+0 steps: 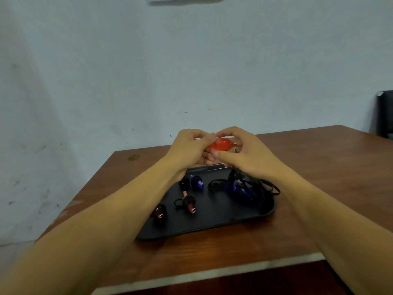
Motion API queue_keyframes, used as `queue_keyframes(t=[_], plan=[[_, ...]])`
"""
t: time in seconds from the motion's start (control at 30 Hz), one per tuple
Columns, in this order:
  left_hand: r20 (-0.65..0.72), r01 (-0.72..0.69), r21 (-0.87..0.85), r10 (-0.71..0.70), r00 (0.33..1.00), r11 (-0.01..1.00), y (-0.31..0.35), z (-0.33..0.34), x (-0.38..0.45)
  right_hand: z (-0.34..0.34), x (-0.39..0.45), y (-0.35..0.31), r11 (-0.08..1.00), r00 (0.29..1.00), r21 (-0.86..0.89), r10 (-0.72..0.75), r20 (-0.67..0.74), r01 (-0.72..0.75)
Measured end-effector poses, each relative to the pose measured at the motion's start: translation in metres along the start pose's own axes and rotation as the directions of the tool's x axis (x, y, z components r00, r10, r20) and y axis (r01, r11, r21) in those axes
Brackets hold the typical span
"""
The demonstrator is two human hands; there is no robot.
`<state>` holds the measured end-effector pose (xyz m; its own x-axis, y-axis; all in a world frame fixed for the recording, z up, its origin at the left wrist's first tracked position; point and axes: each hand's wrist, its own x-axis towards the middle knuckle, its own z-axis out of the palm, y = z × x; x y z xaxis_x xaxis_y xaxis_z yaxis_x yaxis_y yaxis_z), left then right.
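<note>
One slipped fingertip could likely send the red piece (220,144) tumbling among the dark cords (214,185) on the black tray (223,216) below, as the left hand (188,151) and right hand (246,153) pinch its ends in mid-air over the tray's far edge; it looks glossy, translucent, oval.

Head camera looking forward and down over table (319,167); left hand (187,152), right hand (244,154) showing close at frame centre.

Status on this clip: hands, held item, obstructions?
Left hand and right hand both pinch the red piece. Held above the black tray. Small parts and cord bundle lie in tray below.
</note>
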<state>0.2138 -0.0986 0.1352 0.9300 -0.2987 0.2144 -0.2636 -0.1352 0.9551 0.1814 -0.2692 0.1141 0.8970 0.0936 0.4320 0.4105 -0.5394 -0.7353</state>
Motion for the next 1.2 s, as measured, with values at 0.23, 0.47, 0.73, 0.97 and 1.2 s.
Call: queue_keyframes(t=[0.23, 0.47, 0.73, 0.97, 1.2], plan=[[-0.151, -0.086, -0.028, 0.081, 0.985, 0.996, 0.024, -0.023, 0.004, -0.023, 0.028, -0.014, 0.999, 0.995, 0.001, 0.052, -0.088, -0.052], [-0.273, -0.117, -0.197, 0.060, 0.960, 0.973, 0.061, -0.045, 0.005, -0.040, 0.046, -0.026, 0.999, 0.999, -0.011, 0.037, -0.029, -0.038], [-0.373, -0.116, -0.231, 0.022, 0.928, 0.966, 0.081, -0.065, -0.008, -0.056, 0.055, -0.035, 0.994, 0.996, -0.091, 0.052, -0.079, -0.059], [-0.421, -0.121, -0.215, 0.019, 0.907, 0.969, 0.090, -0.076, -0.021, -0.080, 0.064, -0.030, 0.882, 0.979, -0.428, 0.156, -0.131, -0.198], [-0.320, -0.066, -0.306, -0.038, 0.947, 0.950, 0.082, -0.069, -0.028, -0.092, 0.065, -0.010, 0.495, 0.907, -0.818, 0.415, -0.073, -0.293]])
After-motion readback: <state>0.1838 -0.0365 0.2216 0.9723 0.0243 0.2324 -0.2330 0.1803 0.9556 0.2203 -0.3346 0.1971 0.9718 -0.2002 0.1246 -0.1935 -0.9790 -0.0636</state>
